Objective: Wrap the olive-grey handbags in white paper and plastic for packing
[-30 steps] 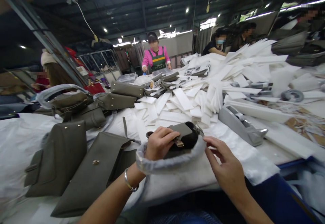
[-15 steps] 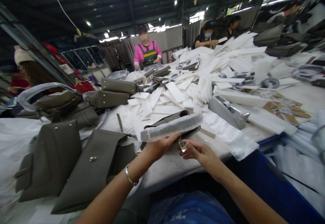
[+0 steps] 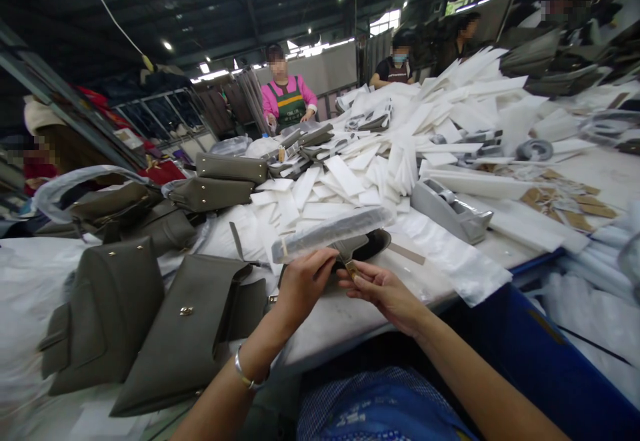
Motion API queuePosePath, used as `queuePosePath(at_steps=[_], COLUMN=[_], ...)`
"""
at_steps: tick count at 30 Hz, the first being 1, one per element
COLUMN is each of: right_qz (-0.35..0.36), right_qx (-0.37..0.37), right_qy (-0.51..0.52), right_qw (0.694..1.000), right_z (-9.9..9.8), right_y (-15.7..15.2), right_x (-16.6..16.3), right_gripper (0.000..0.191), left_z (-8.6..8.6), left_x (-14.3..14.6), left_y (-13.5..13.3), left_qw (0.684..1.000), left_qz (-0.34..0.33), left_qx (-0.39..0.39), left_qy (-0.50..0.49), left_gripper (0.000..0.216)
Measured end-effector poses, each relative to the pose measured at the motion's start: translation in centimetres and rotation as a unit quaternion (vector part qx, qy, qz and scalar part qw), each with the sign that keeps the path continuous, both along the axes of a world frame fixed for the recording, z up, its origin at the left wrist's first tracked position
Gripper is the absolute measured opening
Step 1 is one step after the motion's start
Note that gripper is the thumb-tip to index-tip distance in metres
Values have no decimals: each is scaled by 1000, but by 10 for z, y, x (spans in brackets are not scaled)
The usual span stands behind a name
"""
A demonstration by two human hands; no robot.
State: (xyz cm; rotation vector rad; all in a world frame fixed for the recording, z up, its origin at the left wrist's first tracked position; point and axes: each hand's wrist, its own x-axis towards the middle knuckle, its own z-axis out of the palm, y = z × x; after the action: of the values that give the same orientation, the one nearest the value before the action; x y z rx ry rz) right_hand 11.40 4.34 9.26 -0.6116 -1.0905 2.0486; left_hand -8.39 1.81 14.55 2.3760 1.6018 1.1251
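In front of me is an olive bag strap (image 3: 345, 249), its upper run wrapped in cloudy plastic (image 3: 333, 233). My right hand (image 3: 377, 292) is closed on the strap's end, thumb and fingers at its gold metal clasp (image 3: 352, 269). Just left of the clasp, my left hand (image 3: 306, 284) is pinched closed below the wrapped part; its fingertips hide what is between them. Beside my left forearm lies an olive handbag (image 3: 175, 321) with a gold turn-lock, and another olive bag (image 3: 113, 307) stands farther left.
White foam sheets (image 3: 345, 177) are heaped across the table. A grey tape dispenser (image 3: 447, 211) stands right of the strap, near a clear plastic sheet (image 3: 450, 261). More olive bags (image 3: 227, 177) lie at back left. A blue bin (image 3: 530, 347) is at lower right. Co-workers are beyond the table.
My left hand has drawn up into a pinch, its wrist turned. The clasp has turned and moved slightly up and left with my right hand. The wrapped strap has shifted upward.
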Motion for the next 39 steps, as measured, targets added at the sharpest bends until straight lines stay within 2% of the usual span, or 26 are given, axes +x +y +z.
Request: queuePosePath(at_steps=[4, 9, 13, 19, 25, 30, 35, 39], right_qz=[37, 44, 46, 69, 73, 73, 52, 36], right_qx=[28, 69, 78, 82, 63, 28, 18, 18], right_qy=[16, 23, 22, 22, 59, 92, 92, 81], right_qw=[999, 996, 996, 994, 994, 993, 994, 996], right_z=[4, 8, 12, 17, 25, 31, 32, 33], right_y=[2, 6, 7, 7, 9, 9, 7, 4], right_x=[0, -3, -5, -5, -3, -2, -6, -9], right_gripper=[50, 50, 51, 47, 51, 40, 36, 38], left_z=[1, 6, 8, 17, 20, 19, 17, 14], left_x=[4, 6, 5, 4, 8, 8, 6, 12], left_y=[1, 6, 8, 10, 4, -6, -12, -15], left_qw=[999, 999, 999, 995, 999, 999, 999, 999], left_qz=[10, 13, 20, 31, -17, -43, -37, -2], left_qx=[-9, -19, -25, -75, -12, 4, 12, 32], left_qy=[-33, -35, -37, -50, -29, -19, -20, -25], left_gripper=[14, 11, 8, 7, 14, 18, 28, 23])
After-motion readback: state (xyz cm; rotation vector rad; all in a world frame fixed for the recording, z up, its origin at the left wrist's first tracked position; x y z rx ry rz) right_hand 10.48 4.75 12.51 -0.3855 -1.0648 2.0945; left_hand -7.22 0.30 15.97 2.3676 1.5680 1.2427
